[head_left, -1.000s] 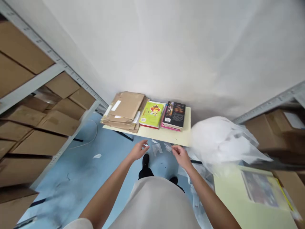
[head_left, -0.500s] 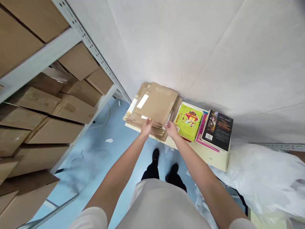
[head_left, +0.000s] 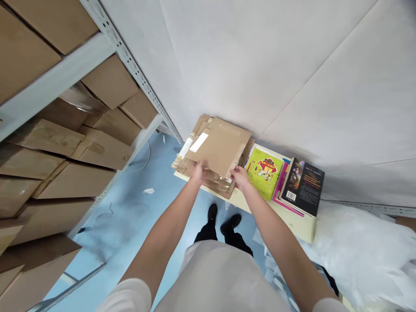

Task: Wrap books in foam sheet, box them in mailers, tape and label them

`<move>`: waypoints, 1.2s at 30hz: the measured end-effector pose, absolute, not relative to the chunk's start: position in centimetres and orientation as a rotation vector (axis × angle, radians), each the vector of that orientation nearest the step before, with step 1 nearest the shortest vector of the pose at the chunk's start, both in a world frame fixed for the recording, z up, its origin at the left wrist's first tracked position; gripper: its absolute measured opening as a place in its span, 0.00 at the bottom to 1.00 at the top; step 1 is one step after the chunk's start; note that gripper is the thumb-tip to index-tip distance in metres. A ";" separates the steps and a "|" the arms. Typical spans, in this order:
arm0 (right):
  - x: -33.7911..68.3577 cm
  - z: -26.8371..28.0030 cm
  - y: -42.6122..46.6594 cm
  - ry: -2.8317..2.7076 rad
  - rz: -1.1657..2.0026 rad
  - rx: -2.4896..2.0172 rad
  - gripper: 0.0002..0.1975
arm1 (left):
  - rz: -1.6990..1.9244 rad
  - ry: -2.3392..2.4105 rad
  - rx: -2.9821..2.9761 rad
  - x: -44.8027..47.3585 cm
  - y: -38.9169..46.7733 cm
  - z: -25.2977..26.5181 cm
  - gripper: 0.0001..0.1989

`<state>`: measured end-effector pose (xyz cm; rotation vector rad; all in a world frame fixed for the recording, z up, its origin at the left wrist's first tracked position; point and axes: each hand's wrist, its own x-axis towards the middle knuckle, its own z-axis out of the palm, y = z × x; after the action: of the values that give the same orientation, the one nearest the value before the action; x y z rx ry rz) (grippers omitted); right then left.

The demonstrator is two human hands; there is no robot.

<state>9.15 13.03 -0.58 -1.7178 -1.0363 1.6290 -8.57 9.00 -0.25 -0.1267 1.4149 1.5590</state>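
Note:
A stack of flattened cardboard (head_left: 212,188) lies on a pale yellow table (head_left: 295,221) against the wall. Its top cardboard sheet (head_left: 224,143) is plain brown, with a white label (head_left: 199,142) near the left side. At that sheet's near edge, my left hand (head_left: 196,174) is closed, thumb on top. My right hand (head_left: 239,177) pinches the near right corner, where clear tape shines. Just right of it lies a green book (head_left: 264,173) with a red and yellow cover picture. My fingertips under the sheet are hidden.
A black book (head_left: 303,184) tops a pile by the table's right end. White plastic bags (head_left: 364,255) bulge beyond it. Left stands a metal rack (head_left: 130,65) full of cardboard boxes (head_left: 81,182). Paper scraps (head_left: 148,190) lie on the blue floor (head_left: 130,216).
My right hand has closed on the sheet's near right corner, and my left fingers now grip its near edge. The view has shifted slightly, and one foot has turned.

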 end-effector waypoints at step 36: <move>8.4 1.0 6.1 -2.200 1.346 -1.512 0.34 | 1.817 1.298 -0.005 -13.9 7.0 9.4 0.12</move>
<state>8.44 6.14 0.98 -1.5121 -2.1995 1.3457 -13.93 7.01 9.39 -0.0054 1.2978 1.8172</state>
